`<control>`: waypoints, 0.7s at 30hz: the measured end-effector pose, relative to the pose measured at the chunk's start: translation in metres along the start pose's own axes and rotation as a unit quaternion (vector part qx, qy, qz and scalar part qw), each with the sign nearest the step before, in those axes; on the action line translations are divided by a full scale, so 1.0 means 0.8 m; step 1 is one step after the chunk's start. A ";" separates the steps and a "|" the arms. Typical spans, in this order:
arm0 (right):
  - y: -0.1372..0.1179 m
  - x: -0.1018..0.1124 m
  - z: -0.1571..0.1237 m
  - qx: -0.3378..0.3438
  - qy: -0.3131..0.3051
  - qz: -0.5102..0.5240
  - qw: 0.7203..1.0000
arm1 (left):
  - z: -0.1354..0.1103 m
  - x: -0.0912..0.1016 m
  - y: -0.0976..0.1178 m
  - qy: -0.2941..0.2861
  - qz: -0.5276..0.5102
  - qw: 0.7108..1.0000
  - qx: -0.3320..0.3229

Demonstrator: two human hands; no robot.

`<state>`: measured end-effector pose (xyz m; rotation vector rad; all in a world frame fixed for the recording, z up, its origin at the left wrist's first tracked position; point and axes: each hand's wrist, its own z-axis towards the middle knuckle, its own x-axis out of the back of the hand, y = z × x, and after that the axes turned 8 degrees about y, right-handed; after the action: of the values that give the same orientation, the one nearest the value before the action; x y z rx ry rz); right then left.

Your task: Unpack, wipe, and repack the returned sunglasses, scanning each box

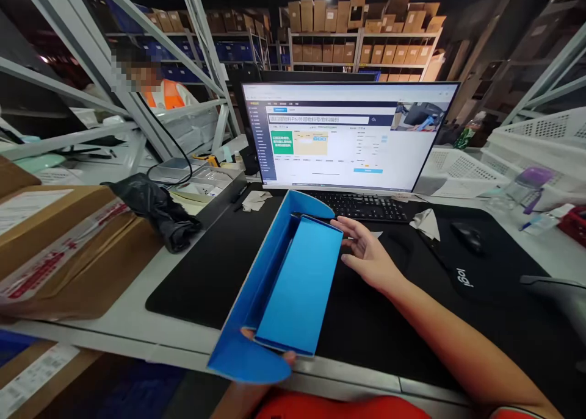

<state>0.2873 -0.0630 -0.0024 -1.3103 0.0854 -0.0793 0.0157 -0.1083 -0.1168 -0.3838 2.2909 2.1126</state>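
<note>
A long blue cardboard box (300,279) with its lid flap folded open to the left is tilted above the black desk mat. My left hand (289,359) grips its near end from below; a fingertip shows inside by the flap, and most of the hand is hidden behind the cardboard. At the far right corner of the box is my right hand (364,251), palm turned toward it, thumb and fingers apart. Its fingertips are close to the box edge, and whether they touch is unclear. Nothing shows in the right hand.
Behind the box stand a monitor (315,138) and a keyboard (361,207). A mouse (467,236) and crumpled tissue (426,224) lie right. A large taped carton (77,254) and black plastic bag (160,211) sit left. A white basket (453,169) is back right; another person is beyond the frame.
</note>
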 end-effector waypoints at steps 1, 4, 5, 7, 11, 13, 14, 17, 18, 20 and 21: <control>-0.001 -0.003 -0.002 0.021 -0.014 0.003 1.000 | -0.003 -0.001 0.003 0.019 0.001 1.000 0.006; -0.002 -0.010 -0.013 0.065 -0.060 -0.030 0.996 | 0.001 -0.006 0.033 0.086 -0.060 0.994 0.041; -0.003 -0.013 -0.018 0.080 -0.066 -0.076 0.992 | 0.006 -0.009 0.048 0.094 -0.116 0.986 0.072; -0.006 -0.016 -0.029 0.124 -0.060 -0.196 0.971 | 0.019 -0.014 0.079 0.074 -0.189 0.970 0.137; -0.008 -0.018 -0.045 0.201 -0.055 -0.334 0.919 | 0.037 -0.016 0.121 0.058 -0.273 0.924 0.261; -0.005 -0.015 -0.047 0.204 -0.057 -0.355 0.910 | 0.041 -0.016 0.127 0.078 -0.321 0.901 0.281; -0.002 -0.014 -0.047 0.199 -0.063 -0.364 0.908 | 0.042 -0.017 0.127 0.084 -0.343 0.892 0.282; 0.006 -0.012 -0.046 0.177 -0.112 -0.384 0.899 | 0.048 -0.024 0.124 0.089 -0.374 0.881 0.274; 0.008 -0.012 -0.046 0.172 -0.134 -0.390 0.894 | 0.049 -0.026 0.123 0.091 -0.374 0.881 0.274; 0.014 -0.013 -0.050 0.172 -0.170 -0.406 0.882 | 0.052 -0.031 0.121 0.095 -0.360 0.887 0.274; 0.016 -0.013 -0.053 0.173 -0.184 -0.415 0.874 | 0.051 -0.032 0.121 0.091 -0.347 0.892 0.276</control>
<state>0.2722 -0.0991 -0.0256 -0.9007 -0.7976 -0.5494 0.0163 -0.0577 -0.0217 -1.1828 2.2180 1.0812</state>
